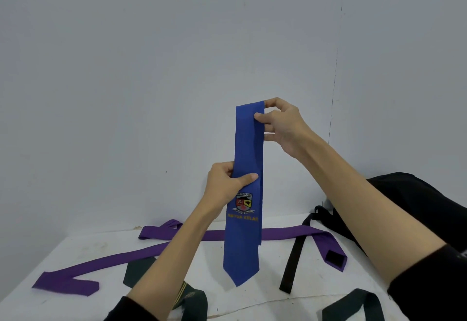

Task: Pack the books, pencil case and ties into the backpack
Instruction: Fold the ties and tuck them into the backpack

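A blue tie [246, 240] with a crest and gold lettering hangs upright above the table, folded over at its top. My right hand [283, 125] pinches the folded top edge. My left hand [227, 184] pinches the tie lower down, just above the crest, thumb across the front. The tie's pointed tip hangs close to the table. A black backpack [414, 199] lies at the right, partly behind my right forearm. No books or pencil case are in view.
On the white table [101, 300] lie a purple tie [101, 262] at the left, another purple tie [303, 233] across the back, a dark green tie [141, 270] near my left arm, another green one [353, 305] at the front right, and a black strap [294, 257]. A grey wall stands behind.
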